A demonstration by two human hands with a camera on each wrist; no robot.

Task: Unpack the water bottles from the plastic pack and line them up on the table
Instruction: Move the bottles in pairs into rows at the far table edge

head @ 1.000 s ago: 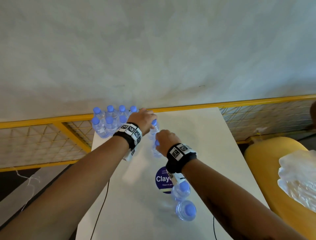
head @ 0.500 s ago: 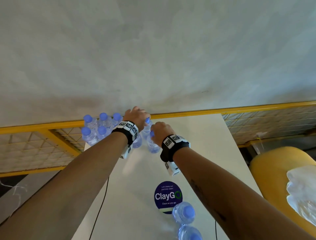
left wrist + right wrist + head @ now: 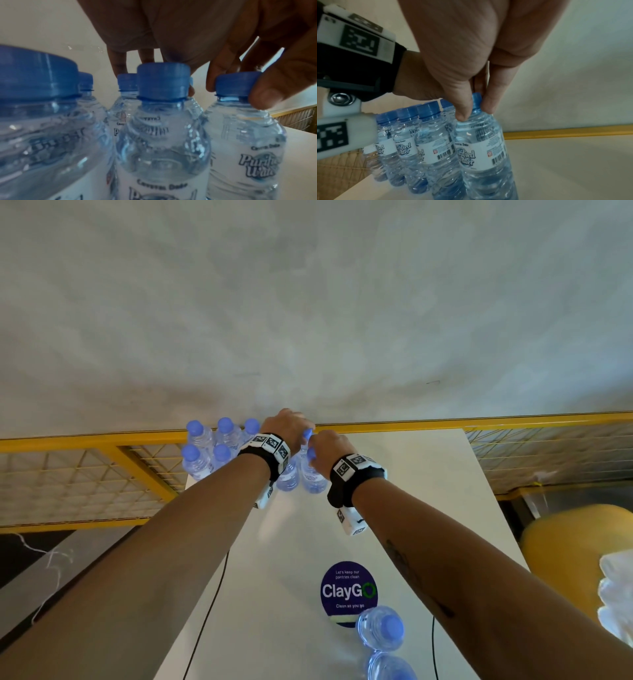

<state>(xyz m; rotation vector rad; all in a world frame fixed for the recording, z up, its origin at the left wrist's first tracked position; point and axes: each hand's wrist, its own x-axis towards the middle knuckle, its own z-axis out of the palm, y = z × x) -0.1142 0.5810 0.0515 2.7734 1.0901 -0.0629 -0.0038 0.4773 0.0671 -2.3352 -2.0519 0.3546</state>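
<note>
- Water bottles (image 3: 209,451), clear plastic with blue caps and white printed labels: a cluster stands upright at the far left corner of the white table (image 3: 428,481), ranked in two rows beside the yellow rail (image 3: 479,422).
- Left-held bottle (image 3: 240,135): upright at the right end of the cluster; in the left wrist view a thumb and fingertips pinch its blue cap (image 3: 235,83).
- Left hand (image 3: 286,428): arched over the bottle tops, fingers curled down on that cap; the remaining fingers hang behind other caps, contact unclear.
- Right-held bottle (image 3: 481,148): upright, touching its neighbour in the row; base on or just above the tabletop, cannot tell which.
- Right hand (image 3: 329,450): just beside the left, thumb and forefinger closed on the bottle's cap and neck (image 3: 476,102), other fingers folded.
- Two further bottles (image 3: 382,628): near edge of the table, well apart from the cluster, seen cap-up beside the round sticker (image 3: 347,590) reading "ClayGO".
- Wrist bands (image 3: 352,470): black, with white marker blocks, one per arm.
- Crumpled clear plastic (image 3: 616,594): on a yellow seat (image 3: 565,542) right of the table.
</note>
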